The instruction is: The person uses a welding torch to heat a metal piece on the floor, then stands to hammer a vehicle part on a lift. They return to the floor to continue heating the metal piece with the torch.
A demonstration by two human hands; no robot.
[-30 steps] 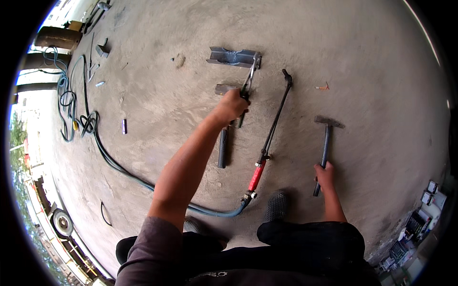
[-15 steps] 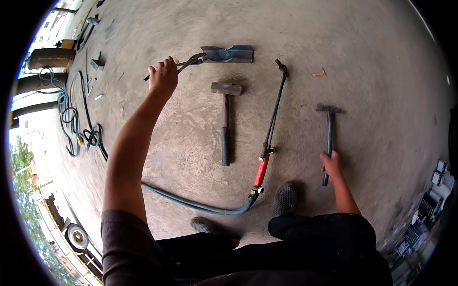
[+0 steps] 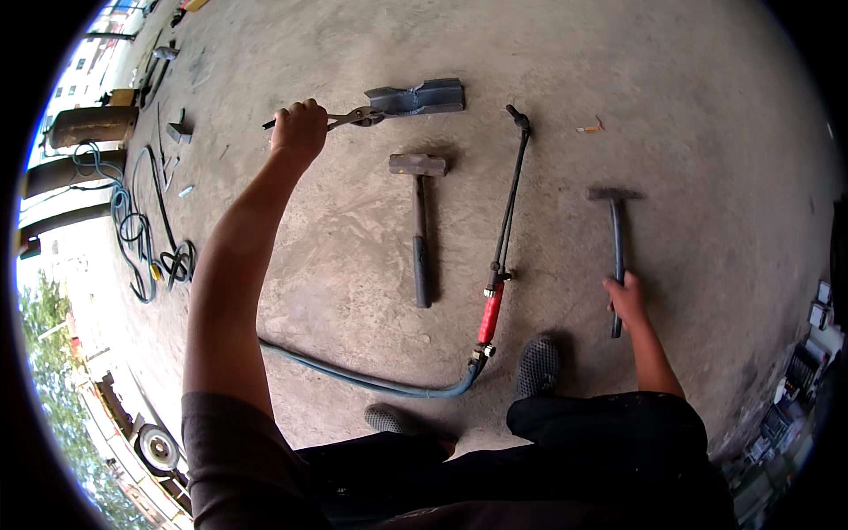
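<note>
My left hand (image 3: 299, 132), upper left, is closed round long-handled pliers (image 3: 362, 117), whose jaws are at the left end of a dark steel channel piece (image 3: 435, 95) with a notched middle, on the concrete floor (image 3: 344, 221). My right hand (image 3: 626, 297) is wrapped round the handle of a hammer (image 3: 617, 238) with a long narrow head, at the right. Between my hands lie a sledgehammer (image 3: 416, 166) and a cutting torch (image 3: 490, 318) with a red grip and hoses (image 3: 371, 378) curving off leftward. A small orange item (image 3: 590, 128) lies right of the torch tip.
Tangled hoses (image 3: 137, 225), steel scraps (image 3: 178, 132) and large curved dark metal pieces (image 3: 84, 128) lie at the far left. A vehicle wheel (image 3: 157, 447) shows lower left. Assorted cases and equipment (image 3: 799, 375) line the right edge. My shoes (image 3: 539, 362) are below the torch.
My left hand has swung left and up with the pliers, uncovering the sledgehammer. The channel piece has shifted slightly left. My right hand and its hammer appear further right and higher.
</note>
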